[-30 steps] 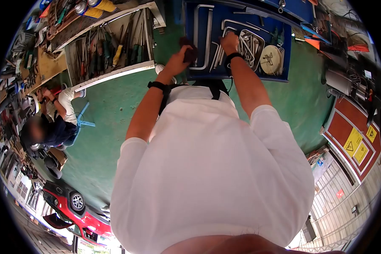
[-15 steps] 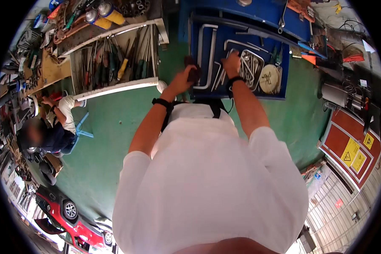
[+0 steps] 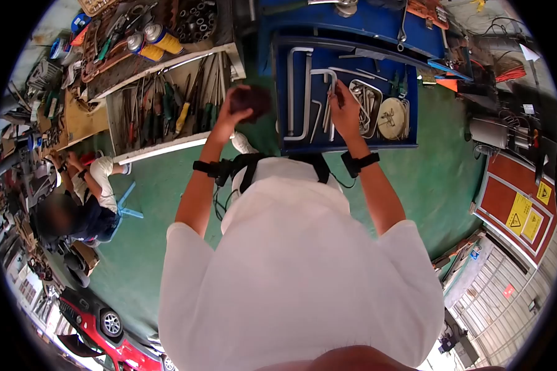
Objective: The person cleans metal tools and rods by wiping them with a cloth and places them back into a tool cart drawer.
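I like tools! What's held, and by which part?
Right hand: a bent metal bar, on its long part near the bend. Left hand: what looks like dark cloth, by one side.

Left hand [image 3: 232, 112] holding dark red bundle [image 3: 252, 102], right hand [image 3: 346, 114] gripping 1 bent metal bar [image 3: 333, 78] — above blue drawer [image 3: 390, 145]

- We see a wooden drawer [image 3: 167, 147] full of screwdrivers [image 3: 167, 102], one with a yellow handle.
- Above it, we have two spray cans [image 3: 156, 42] side by side on a workbench [image 3: 99, 86], near a group of metal rings [image 3: 195, 23].
- To our left, a person [image 3: 93, 216] sits on a blue stool [image 3: 125, 207].
- Below them in view, we see a red car [image 3: 120, 346] on the green floor [image 3: 145, 253].
- Right of us, we find a red panel [image 3: 500, 185] with yellow labels [image 3: 518, 210], near a grey cylinder [image 3: 491, 132].
- Beyond that, we see orange cable [image 3: 512, 75].
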Demonstrator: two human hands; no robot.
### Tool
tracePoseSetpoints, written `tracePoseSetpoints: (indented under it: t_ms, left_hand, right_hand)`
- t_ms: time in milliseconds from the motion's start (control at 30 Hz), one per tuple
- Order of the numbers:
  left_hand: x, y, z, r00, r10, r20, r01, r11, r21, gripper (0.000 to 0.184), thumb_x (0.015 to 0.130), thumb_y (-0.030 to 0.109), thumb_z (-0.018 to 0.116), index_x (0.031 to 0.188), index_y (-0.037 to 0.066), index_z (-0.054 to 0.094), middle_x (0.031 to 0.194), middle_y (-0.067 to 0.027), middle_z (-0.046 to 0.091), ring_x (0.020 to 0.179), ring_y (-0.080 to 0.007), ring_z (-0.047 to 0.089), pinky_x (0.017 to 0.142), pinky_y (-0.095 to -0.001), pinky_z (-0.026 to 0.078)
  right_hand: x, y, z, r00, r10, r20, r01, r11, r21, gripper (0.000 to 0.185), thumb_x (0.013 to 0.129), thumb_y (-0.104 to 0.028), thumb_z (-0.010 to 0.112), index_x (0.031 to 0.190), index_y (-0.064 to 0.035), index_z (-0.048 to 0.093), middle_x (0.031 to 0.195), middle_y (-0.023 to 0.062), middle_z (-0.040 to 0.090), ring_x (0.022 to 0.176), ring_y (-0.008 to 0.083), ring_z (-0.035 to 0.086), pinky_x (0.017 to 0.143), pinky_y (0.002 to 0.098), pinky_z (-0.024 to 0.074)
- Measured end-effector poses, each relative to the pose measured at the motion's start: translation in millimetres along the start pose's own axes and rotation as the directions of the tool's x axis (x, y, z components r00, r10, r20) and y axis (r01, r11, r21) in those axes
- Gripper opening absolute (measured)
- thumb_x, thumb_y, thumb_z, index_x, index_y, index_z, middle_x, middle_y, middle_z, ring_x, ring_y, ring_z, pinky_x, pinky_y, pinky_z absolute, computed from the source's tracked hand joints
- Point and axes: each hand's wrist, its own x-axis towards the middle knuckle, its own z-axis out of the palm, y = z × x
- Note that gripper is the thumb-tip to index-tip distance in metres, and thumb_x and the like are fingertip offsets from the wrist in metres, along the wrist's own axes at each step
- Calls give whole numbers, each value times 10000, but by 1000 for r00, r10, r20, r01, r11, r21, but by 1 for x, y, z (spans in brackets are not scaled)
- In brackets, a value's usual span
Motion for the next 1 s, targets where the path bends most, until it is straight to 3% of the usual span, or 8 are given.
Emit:
tracePoseSetpoints:
  t_ms: [167,233,367,533,633,733,800,1000]
  left_hand:
    - [-16,38,6,994,68,-85,-100,882,-461,557,944,326,535,1416,74,379,1393,-113,481,1301,-253,460,1083,-422,360]
    - [-24,48,18,998,71,-2,-66,921,-383,547,1021,441,400,1414,62,381,1389,-103,499,1299,-224,469,1084,-395,363]
    - [-41,55,29,996,49,70,-23,944,-330,617,998,497,375,1416,44,390,1387,-108,509,1294,-243,474,1096,-387,343]
    - [-68,69,18,999,-40,-33,15,830,-558,606,967,537,346,1340,74,459,1355,-112,526,1242,-259,515,1025,-411,414]
    - [-80,65,9,999,0,-36,-22,767,-641,499,961,482,442,1292,110,470,1251,-91,561,1159,-239,555,946,-420,480]
    - [-80,63,11,999,32,-29,-40,939,-343,633,827,123,718,1351,147,363,1254,-63,490,1104,-176,543,922,-323,479]
    - [-78,72,17,999,19,-39,-27,976,-215,641,800,82,731,1328,140,374,1247,-60,486,1097,-163,535,920,-313,475]
    - [-71,85,38,985,159,-61,-150,980,133,682,706,1,765,1268,112,395,1165,-63,516,1065,-138,526,922,-298,457]
  right_hand:
    - [-6,-80,12,930,-148,337,110,986,128,419,891,32,557,1307,-21,554,970,141,573,860,260,594,742,316,490]
    - [-5,-101,20,792,-265,550,281,958,57,445,874,34,565,1311,-48,563,999,124,552,862,248,559,761,325,483]
    - [-2,-114,38,647,-504,572,591,806,42,457,792,-2,653,1243,-51,592,1034,131,532,940,303,530,828,376,475]
    - [16,-127,38,586,-516,625,624,779,57,440,776,-46,667,1207,-85,590,967,129,564,931,311,558,809,391,490]
    - [14,-137,37,738,-295,607,325,944,63,350,779,-36,649,1122,-54,582,928,142,569,893,318,570,775,388,485]
    - [17,-146,37,765,-288,577,291,953,89,252,811,-29,647,1037,-23,534,937,142,575,801,307,595,800,370,502]
    - [22,-156,36,658,-346,669,428,903,45,262,800,-32,656,1019,-19,513,956,141,582,847,298,615,785,362,509]
    - [27,-162,30,603,-411,684,467,877,115,270,817,-63,655,1041,-20,511,974,154,594,797,299,615,714,379,495]
